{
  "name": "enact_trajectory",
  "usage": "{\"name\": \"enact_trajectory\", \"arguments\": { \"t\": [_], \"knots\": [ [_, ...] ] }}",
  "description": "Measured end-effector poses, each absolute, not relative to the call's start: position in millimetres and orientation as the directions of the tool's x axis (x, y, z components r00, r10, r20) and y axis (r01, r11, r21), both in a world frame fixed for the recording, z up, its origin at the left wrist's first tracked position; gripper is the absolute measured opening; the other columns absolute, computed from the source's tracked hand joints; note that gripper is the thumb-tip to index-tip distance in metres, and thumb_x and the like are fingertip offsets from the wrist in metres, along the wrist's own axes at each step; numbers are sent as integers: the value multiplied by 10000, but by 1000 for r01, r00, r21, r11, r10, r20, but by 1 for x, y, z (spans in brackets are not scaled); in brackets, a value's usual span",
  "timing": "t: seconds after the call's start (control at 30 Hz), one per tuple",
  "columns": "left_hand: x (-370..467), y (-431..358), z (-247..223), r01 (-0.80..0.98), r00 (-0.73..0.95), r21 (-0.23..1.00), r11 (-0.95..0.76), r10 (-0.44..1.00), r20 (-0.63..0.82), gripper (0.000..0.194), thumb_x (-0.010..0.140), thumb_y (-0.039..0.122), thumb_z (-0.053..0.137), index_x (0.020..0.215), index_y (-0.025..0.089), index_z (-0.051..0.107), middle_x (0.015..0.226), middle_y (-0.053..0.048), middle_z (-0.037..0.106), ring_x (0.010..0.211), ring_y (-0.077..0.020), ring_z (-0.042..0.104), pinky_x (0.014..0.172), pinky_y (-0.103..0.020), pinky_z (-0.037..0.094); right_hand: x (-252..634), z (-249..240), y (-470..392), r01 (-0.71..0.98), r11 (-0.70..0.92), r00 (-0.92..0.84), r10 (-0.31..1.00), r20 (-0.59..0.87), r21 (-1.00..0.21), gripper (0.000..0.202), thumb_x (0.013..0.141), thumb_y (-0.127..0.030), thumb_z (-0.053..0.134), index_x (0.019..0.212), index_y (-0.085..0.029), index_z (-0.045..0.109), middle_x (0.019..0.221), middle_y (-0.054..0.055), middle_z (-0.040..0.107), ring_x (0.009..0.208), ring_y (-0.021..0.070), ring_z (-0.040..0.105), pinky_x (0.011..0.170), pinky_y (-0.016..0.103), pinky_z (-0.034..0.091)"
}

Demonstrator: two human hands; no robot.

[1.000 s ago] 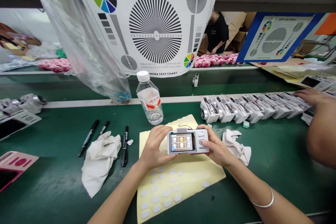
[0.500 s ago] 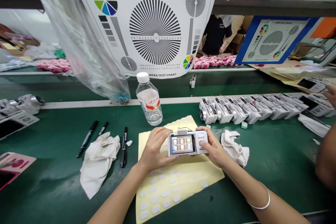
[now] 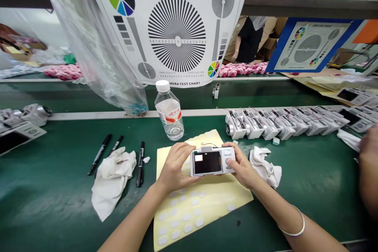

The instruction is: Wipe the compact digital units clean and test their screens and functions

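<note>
A white digital camera (image 3: pixel 207 162) is held between both hands, its screen facing me. The screen is mostly black, with a small bright patch at its upper left. My left hand (image 3: pixel 176 167) grips the left end, thumb below and fingers on top. Around the right end is my right hand (image 3: pixel 240 164), its thumb on the round button pad. Thin wires stick up from the camera's top edge. Beneath it lies a yellow sheet (image 3: pixel 203 208) bearing rows of small white stickers. A crumpled white cloth (image 3: pixel 265 166) rests beside my right hand.
A water bottle (image 3: pixel 170 112) stands behind the sheet. Opened cameras (image 3: pixel 273 123) form a row at back right. Left lie black markers (image 3: pixel 140 164) and another white cloth (image 3: pixel 113 181). A test chart (image 3: pixel 177 27) hangs ahead. Another person's blurred arm (image 3: pixel 369 165) is at right.
The camera screen has switched from a grid of menu icons to a mostly black picture. Both hands keep their grip. The other person's arm at the right edge has moved, and the background person has shifted.
</note>
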State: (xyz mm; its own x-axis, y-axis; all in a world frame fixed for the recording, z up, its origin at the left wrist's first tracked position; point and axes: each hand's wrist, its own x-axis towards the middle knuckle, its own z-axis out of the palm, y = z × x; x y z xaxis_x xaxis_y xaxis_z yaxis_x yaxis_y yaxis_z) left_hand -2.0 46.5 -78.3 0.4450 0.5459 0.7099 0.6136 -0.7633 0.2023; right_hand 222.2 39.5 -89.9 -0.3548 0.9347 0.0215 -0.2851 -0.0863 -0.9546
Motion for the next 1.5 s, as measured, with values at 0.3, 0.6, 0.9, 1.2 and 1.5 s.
{"name": "enact_trajectory", "arguments": {
  "t": [0.3, 0.6, 0.9, 1.2, 1.5],
  "knots": [
    [-2, 48, -78, 610, 440, 220, -761, 556, 705, 590, 652, 436, 690, 1125, 153, 479, 992, -126, 624, 940, -275, 556, 819, -427, 475, 223, -88, 38, -306, -105, -391, 920, 25, -946, 350, 772, -288, 557, 1083, -287, 396, 934, -5, 509, 755, 141, 564, 595, 311, 558],
    [-5, 48, -81, 605, 437, 230, -763, 559, 704, 628, 631, 432, 710, 1136, 134, 483, 1022, -135, 621, 967, -278, 546, 838, -427, 468, 225, -84, 37, -344, -170, -419, 908, -12, -923, 456, 753, -248, 576, 1151, -297, 361, 1065, 24, 511, 858, 178, 594, 664, 362, 565],
    [-7, 50, -80, 602, 432, 228, -765, 552, 714, 620, 636, 405, 717, 1140, 142, 469, 1024, -133, 614, 967, -275, 540, 836, -432, 465, 230, -83, 38, -384, -139, -517, 851, 88, -913, 567, 701, -109, 573, 1182, -315, 356, 1161, 25, 487, 991, 185, 565, 766, 374, 541],
    [-5, 49, -80, 595, 429, 213, -775, 531, 731, 606, 663, 422, 686, 1158, 154, 462, 1017, -122, 614, 959, -268, 545, 829, -433, 469, 226, -85, 39, -403, -158, -478, 876, 61, -901, 498, 729, -179, 617, 1141, -300, 365, 1051, 8, 526, 869, 146, 595, 696, 329, 563],
    [-5, 48, -79, 596, 438, 193, -780, 517, 735, 607, 677, 434, 677, 1164, 145, 457, 1021, -131, 614, 960, -268, 543, 832, -434, 465, 224, -85, 39, -435, -183, -471, 881, 49, -882, 452, 710, -186, 656, 1067, -290, 398, 997, -12, 544, 845, 130, 600, 677, 308, 569]
  ]
}}
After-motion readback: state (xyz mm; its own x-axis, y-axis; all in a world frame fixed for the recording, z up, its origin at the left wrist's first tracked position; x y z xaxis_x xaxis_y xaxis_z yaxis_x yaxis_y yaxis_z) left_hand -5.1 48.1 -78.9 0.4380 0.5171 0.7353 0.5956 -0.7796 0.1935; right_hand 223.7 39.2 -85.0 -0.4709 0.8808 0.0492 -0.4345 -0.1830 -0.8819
